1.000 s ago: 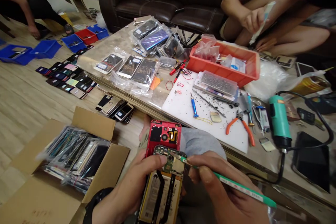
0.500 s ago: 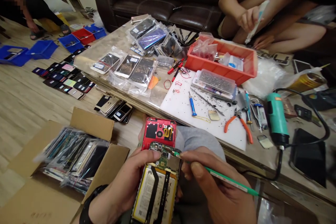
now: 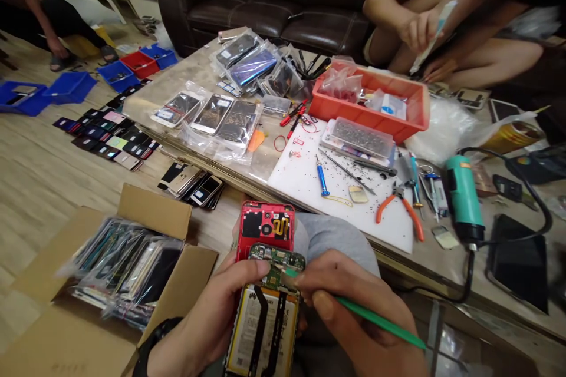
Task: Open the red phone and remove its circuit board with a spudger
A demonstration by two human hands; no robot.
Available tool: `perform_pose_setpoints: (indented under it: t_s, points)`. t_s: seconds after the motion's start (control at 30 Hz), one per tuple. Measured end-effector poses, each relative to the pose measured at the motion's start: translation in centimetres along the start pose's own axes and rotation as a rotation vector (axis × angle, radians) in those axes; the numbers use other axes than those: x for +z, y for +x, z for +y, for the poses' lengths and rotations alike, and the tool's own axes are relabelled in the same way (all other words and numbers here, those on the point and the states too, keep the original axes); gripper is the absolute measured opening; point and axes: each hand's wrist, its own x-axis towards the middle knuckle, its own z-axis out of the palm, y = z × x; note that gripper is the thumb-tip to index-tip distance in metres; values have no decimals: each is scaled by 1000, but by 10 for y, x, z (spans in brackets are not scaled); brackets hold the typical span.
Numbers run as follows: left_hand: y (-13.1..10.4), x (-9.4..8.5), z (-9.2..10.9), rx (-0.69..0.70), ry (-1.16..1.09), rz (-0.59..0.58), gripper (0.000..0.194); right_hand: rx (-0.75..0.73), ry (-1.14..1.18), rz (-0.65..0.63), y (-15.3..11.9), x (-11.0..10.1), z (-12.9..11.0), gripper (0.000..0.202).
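Observation:
My left hand (image 3: pixel 216 300) grips an opened smartphone (image 3: pixel 265 330) by its left side, the thumb lying on the green circuit board (image 3: pixel 273 277). The white battery and two black flex cables show below the board. Between the fingers and thumb of my right hand (image 3: pixel 354 312) is a thin green pry tool (image 3: pixel 380 327), its tip touching or just over the board's right part; the exact contact is hidden by my fingers. Behind the phone's top end is a red back cover (image 3: pixel 266 225) with its inner side up. My left fingers under the phone are mostly hidden.
On the table are a white mat (image 3: pixel 300 182), a blue screwdriver (image 3: pixel 322 177), orange-handled pliers (image 3: pixel 400 209), a green heat tool (image 3: pixel 464 197) and an orange bin (image 3: pixel 371 103). A carton (image 3: pixel 154 200) of bagged phones stands at left. Another person's hand (image 3: pixel 420 29) works at upper right.
The pry tool's tip has shifted left and slightly down over the circuit board, with my right hand following. My left hand keeps its hold on the phone.

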Motion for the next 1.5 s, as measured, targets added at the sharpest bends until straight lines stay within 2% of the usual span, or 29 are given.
perform_pose_setpoints:
  t_s: [0.13,0.23,0.3,0.33,0.4,0.57,0.77,0.83,0.93,1.0,1.23,1.5]
  points:
    - [-2,2,-2,35,13,66,31,23,53,53,-4,0,2,17]
    - [-3,4,-1,1,33,41,35,47,83,280,-13,2,7,19]
    - [-5,6,-1,-6,32,29,38,102,-5,426,-21,4,12,20]
    - [-6,7,-1,-10,30,31,39,150,-65,454,-24,6,14,20]
    - [-7,9,-3,-8,14,65,40,256,-140,425,-32,10,18,25]
    - [-9,14,-13,131,-40,261,33,448,-115,218,-48,27,19,36]
    - [-14,24,-32,146,-53,291,37,509,19,217,-50,32,5,38]
    - [-16,29,-37,138,-71,270,42,510,45,242,-49,32,1,40]
    - [-19,34,-40,141,-104,215,47,501,46,384,-51,34,-3,43]
    - [-20,35,-40,130,-123,181,50,507,81,429,-54,34,-3,43]
    - [-24,31,-39,139,-216,-7,53,546,312,371,-60,26,-1,31]
    - [-26,30,-32,160,-310,-100,53,560,315,428,-54,21,-8,34]
